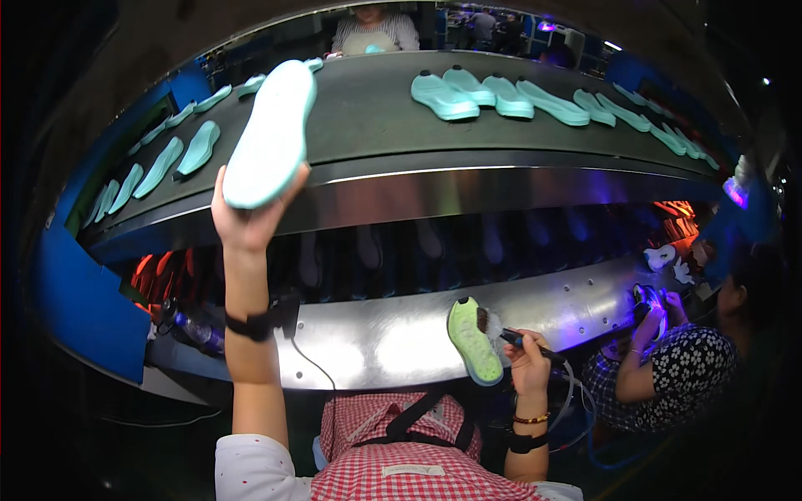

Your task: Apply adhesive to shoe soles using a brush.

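My left hand (249, 224) is raised toward the conveyor, closed around the lower end of a pale mint shoe sole (274, 134). The sole stands out large and tilted, its smooth face toward me. Lower down, my right hand (528, 361) grips a brush (513, 337) with a dark handle, pale bristles and a hose running from it. A yellow-green sole (469, 338), pitted on its upper face, lies on the metal ledge (409, 327). The bristles are at the sole's right edge; whether they touch it I cannot tell.
Mint soles (443, 98) lie in rows on the dark conveyor belt (359, 117). A bottle (194, 326) lies by the ledge's left end. Close on my right, a co-worker (689, 359) handles a shoe part. Another person (376, 29) is behind the belt.
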{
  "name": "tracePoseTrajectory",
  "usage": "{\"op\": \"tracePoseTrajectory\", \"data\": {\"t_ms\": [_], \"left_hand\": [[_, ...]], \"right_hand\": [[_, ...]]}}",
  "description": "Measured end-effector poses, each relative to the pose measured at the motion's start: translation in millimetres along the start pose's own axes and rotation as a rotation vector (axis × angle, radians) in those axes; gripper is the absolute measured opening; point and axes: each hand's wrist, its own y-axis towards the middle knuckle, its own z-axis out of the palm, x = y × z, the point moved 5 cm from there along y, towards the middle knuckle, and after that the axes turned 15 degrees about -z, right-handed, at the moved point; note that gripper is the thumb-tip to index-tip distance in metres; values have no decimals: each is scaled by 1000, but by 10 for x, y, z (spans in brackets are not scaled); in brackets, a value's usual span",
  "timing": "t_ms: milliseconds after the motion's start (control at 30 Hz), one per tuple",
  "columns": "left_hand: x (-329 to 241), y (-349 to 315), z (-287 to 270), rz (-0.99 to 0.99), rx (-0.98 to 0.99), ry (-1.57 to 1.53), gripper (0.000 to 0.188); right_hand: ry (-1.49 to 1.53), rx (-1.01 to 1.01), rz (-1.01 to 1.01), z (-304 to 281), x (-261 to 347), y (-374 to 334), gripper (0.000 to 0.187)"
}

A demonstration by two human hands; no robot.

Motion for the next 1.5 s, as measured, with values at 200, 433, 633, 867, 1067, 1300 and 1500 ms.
{"op": "tracePoseTrajectory", "data": {"t_ms": [200, 433, 633, 867, 1067, 1300, 1500], "left_hand": [[546, 154, 376, -173, -175, 207, 62], [1310, -238, 2422, 271, 640, 1516, 38], [1833, 593, 3803, 526, 519, 2407, 66], [1929, 1412, 4076, 605, 165, 2553, 76], [1693, 1859, 4027, 416, 143, 2414, 78], [1754, 1811, 3674, -389, 179, 1714, 79], [1714, 2069, 3736, 44, 256, 1977, 63]], "right_hand": [[69, 17, -1, -26, -81, 5, 14], [126, 67, 24, -116, -199, 82, 13], [171, 112, 22, 7, -246, 163, 13], [230, 175, 156, -60, -388, 103, 15], [243, 193, 211, -206, -362, 91, 16], [302, 198, 248, -224, -412, 47, 16], [283, 164, 229, -278, -388, 75, 15]]}}
